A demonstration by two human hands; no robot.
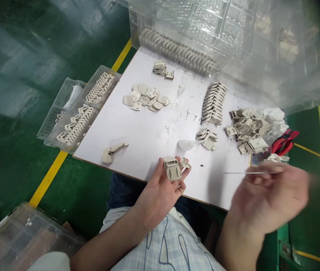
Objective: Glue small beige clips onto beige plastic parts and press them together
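Beige parts (174,172), 2; rod (239,172), 1; in 2 hands (160,195)

Two bare hands (161,192) (274,195), one thin silver metal rod (239,173), one small white plastic bottle (186,145), two held beige plastic pieces (173,171) (185,163), one red-and-black-handled tool (285,140), and heaped beige plastic parts (247,130) too jumbled to count

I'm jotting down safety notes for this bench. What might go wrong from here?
The thin metal rod in the right hand points toward the left hand, so a slip might poke it. The small beige piece held beside the larger beige clip in that left hand could drop. The hooked beige part lies near the front edge of the white tabletop and might get knocked off.
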